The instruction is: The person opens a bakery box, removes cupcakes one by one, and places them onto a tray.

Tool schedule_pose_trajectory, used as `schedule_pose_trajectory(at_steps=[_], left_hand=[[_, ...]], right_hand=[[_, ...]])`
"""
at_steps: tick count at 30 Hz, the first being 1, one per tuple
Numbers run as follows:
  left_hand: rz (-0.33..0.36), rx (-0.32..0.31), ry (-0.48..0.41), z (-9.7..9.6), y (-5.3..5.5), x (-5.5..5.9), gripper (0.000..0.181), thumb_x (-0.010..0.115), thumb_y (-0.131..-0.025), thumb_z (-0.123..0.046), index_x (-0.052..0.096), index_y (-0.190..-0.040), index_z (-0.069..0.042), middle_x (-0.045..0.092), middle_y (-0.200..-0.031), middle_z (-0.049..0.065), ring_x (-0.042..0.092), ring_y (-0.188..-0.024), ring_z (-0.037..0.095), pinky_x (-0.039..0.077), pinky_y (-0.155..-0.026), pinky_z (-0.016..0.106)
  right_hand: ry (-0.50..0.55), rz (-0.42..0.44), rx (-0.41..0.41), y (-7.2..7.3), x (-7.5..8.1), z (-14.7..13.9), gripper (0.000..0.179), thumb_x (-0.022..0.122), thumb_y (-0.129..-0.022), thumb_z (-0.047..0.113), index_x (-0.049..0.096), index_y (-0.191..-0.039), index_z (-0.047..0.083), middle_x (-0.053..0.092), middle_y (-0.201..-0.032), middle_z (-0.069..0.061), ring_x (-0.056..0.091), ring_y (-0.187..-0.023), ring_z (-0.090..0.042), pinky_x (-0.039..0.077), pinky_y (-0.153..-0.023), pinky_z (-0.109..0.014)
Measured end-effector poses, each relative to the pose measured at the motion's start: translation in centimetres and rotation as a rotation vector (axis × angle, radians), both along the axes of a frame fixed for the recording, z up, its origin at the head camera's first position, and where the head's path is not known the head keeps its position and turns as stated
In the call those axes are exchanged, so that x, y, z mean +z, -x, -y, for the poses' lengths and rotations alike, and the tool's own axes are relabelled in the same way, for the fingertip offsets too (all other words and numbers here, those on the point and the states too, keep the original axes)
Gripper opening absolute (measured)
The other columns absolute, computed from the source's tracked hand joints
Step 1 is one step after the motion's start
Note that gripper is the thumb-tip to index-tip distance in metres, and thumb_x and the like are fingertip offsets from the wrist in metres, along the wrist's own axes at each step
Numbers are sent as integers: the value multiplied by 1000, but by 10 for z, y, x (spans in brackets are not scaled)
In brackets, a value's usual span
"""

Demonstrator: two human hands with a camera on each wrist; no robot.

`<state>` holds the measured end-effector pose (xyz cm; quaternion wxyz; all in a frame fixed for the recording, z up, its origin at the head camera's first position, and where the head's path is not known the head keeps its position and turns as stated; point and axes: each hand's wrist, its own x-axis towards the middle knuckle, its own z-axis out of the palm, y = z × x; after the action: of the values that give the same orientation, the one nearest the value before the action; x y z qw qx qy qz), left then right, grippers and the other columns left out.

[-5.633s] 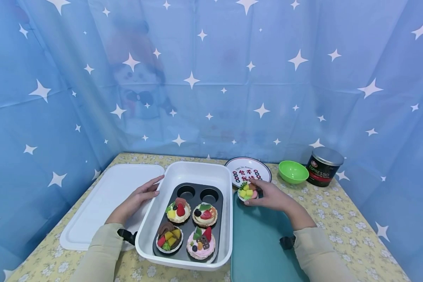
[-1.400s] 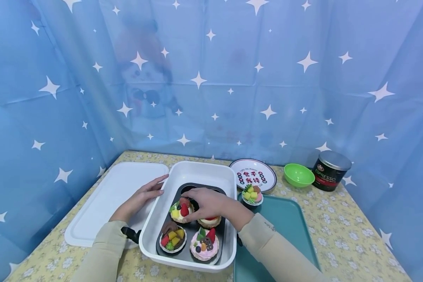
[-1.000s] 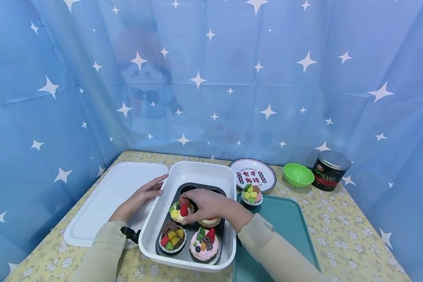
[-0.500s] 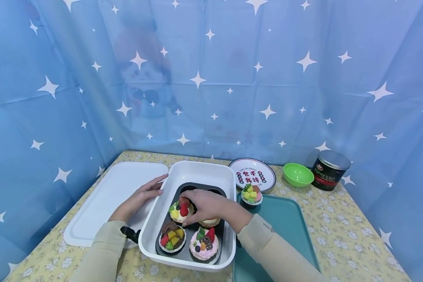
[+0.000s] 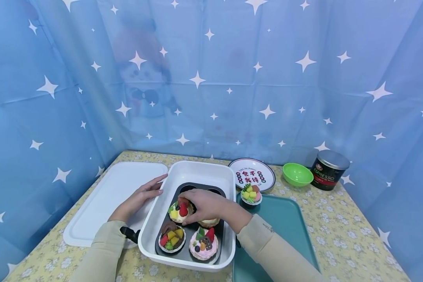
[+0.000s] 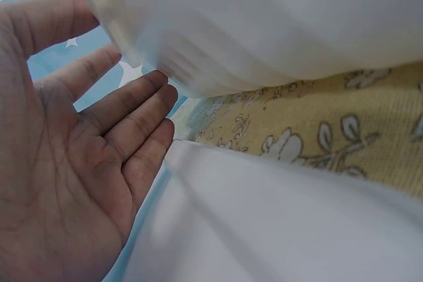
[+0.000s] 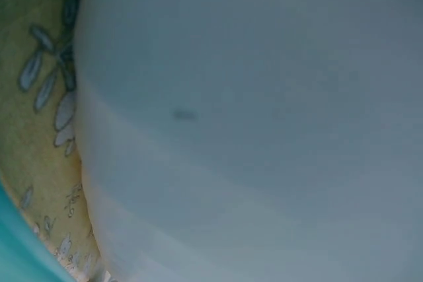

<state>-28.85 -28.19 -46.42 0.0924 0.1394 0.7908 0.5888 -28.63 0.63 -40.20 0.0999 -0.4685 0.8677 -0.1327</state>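
In the head view my right hand (image 5: 208, 204) reaches into a white tub (image 5: 145, 231) and grips a fruit tart (image 5: 180, 211) topped with a strawberry. This tart is at the black muffin tin (image 5: 162, 256), and the hand hides its right side. A second cream tart (image 5: 208, 223) lies mostly under the hand. Nearer me sit a chocolate fruit tart (image 5: 172, 239) and a pink-cream tart (image 5: 203, 246). My left hand (image 5: 137, 197) touches the tub's outer left wall; the left wrist view shows its fingers (image 6: 139, 120) nearly straight. The right wrist view shows only the tub's outer wall (image 7: 251, 130).
A tart with yellow cubes (image 5: 251, 194) stands at the back left corner of a teal tray (image 5: 278, 223). Behind it are a printed plate (image 5: 250, 166), a green bowl (image 5: 297, 175) and an espresso can (image 5: 328, 170). A white lid (image 5: 109, 203) lies on the left.
Earlier my right hand held the yellow-cube tart over the tray's back corner; that tart now stands there. The hand moved left into the tub, onto the strawberry tart. My left hand stayed put.
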Motion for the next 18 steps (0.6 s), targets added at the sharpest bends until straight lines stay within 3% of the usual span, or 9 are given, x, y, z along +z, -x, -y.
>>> schedule_pose_trajectory(at_steps=[7, 18], left_hand=[[36, 33, -13, -3, -1, 3, 60, 57, -102, -32, 35, -158, -32, 29, -163, 12, 27, -149, 36, 23, -116, 61], [43, 38, -10, -3, -1, 2, 60, 57, -102, -32, 35, -158, -32, 29, -163, 12, 25, -149, 36, 22, -116, 61]], right_hand=[[10, -63, 55, 2, -4, 0, 80, 71, -87, 60, 48, -150, 15, 57, -138, 5, 55, -121, -8, 48, -100, -28], [-1, -74, 46, 1, -2, 0, 78, 71, -86, 61, 50, -147, 16, 58, -135, 5, 55, -120, -8, 48, -99, -27]])
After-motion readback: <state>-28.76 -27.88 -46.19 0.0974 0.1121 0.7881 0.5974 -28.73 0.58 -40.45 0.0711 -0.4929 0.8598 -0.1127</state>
